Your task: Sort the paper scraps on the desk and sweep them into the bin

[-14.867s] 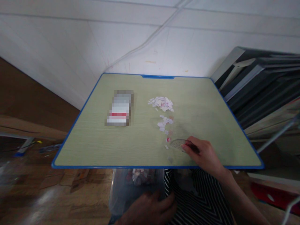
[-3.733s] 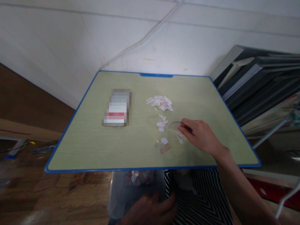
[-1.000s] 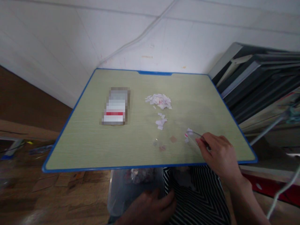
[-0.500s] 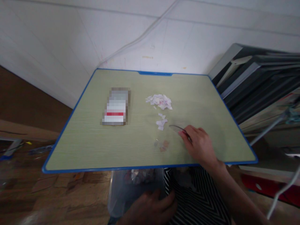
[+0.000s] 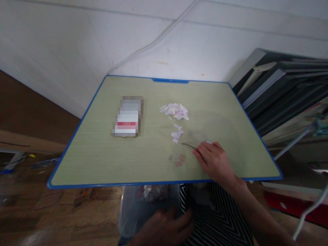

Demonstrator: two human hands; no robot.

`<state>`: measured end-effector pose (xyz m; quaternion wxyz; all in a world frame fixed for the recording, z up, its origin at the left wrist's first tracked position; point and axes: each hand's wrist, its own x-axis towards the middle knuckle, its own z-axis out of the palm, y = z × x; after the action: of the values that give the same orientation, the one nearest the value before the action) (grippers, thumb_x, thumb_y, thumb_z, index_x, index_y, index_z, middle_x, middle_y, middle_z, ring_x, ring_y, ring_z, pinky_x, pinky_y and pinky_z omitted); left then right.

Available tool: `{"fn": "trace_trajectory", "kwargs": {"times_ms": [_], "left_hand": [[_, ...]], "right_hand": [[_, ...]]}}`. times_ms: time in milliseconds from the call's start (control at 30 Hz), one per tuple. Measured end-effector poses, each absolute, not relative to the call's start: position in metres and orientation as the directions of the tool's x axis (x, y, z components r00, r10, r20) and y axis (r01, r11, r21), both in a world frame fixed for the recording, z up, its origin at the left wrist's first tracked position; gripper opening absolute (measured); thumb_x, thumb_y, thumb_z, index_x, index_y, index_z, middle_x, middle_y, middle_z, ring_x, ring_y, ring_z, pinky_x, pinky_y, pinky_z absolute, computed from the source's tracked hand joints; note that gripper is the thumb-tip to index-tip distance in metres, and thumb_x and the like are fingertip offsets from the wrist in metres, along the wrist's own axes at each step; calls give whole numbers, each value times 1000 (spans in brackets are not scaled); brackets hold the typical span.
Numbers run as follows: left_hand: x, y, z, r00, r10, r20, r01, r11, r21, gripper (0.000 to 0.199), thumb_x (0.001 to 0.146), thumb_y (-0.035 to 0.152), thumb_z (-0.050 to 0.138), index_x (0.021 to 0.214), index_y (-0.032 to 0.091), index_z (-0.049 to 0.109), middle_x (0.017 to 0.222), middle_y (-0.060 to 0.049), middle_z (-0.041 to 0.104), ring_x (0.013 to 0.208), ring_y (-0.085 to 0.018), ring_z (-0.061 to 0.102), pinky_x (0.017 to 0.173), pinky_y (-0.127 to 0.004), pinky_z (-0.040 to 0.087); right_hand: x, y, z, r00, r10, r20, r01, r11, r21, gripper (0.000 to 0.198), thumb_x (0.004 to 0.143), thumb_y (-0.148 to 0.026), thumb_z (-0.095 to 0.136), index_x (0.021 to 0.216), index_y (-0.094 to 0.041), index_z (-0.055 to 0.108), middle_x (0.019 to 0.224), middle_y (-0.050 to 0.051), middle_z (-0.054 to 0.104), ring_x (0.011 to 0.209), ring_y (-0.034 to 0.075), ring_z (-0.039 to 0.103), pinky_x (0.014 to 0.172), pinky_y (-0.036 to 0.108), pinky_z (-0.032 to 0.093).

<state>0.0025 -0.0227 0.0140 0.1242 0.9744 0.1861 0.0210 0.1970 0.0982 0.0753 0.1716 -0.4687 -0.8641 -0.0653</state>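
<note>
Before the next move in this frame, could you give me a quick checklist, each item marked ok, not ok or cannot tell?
1. Right grip closed on the thin curved tool: ok.
2. Tool's edge touching the table: cannot tell from this angle.
3. Brownish scraps apart from the small white cluster: ok.
4. Every white scrap in full view: not ok; a white piece is partly hidden behind the right grip.
5. Left grip free of objects: cannot tell; too dark.
6. Pixelated rectangular object apart from the larger white pile: ok.

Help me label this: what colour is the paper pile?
The pile is mostly white; head view.
</note>
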Motion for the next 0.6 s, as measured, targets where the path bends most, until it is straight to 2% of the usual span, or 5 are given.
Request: {"fn": "trace_trajectory", "kwargs": {"times_ms": [200, 333, 500, 600], "left_hand": [[4, -21, 18, 928, 370, -44, 369, -894, 254, 36, 87, 17, 51, 122, 18, 47, 129, -3, 49, 72, -19, 62, 42, -28, 54], [3, -19, 20, 934, 349, -70, 355, -897, 262, 37, 88, 18, 52, 124, 17, 45, 129, -4, 49, 74, -19, 62, 43, -28, 54], [3, -19, 19, 926, 376, -21, 366, -886, 286, 35, 88, 19, 52, 122, 17, 46, 129, -3, 50, 74, -19, 62, 45, -29, 55], [3, -19, 17, 930, 367, -28, 360, -891, 276, 36, 88, 18, 51, 124, 16, 45, 129, -4, 50, 73, -19, 62, 43, -29, 54]], "right_hand": [[171, 94, 76, -601, 721, 346, 758, 651, -41, 33, 91, -19, 37, 63, -18, 54, 59, 1, 56, 58, 15, 49, 65, 29, 27], [173, 108, 80, -549, 760, 347, 815, 579, 23, 30, 91, -20, 37, 67, -18, 55, 63, 2, 60, 60, 15, 52, 65, 29, 28], [195, 118, 100, -614, 770, 176, 788, 611, 73, 29, 92, -21, 36, 69, -18, 54, 62, 2, 59, 59, 15, 54, 68, 30, 29], [203, 118, 108, -598, 784, 164, 800, 596, 67, 28, 92, -24, 37, 71, -18, 54, 62, 1, 58, 60, 16, 54, 69, 30, 30]]}}
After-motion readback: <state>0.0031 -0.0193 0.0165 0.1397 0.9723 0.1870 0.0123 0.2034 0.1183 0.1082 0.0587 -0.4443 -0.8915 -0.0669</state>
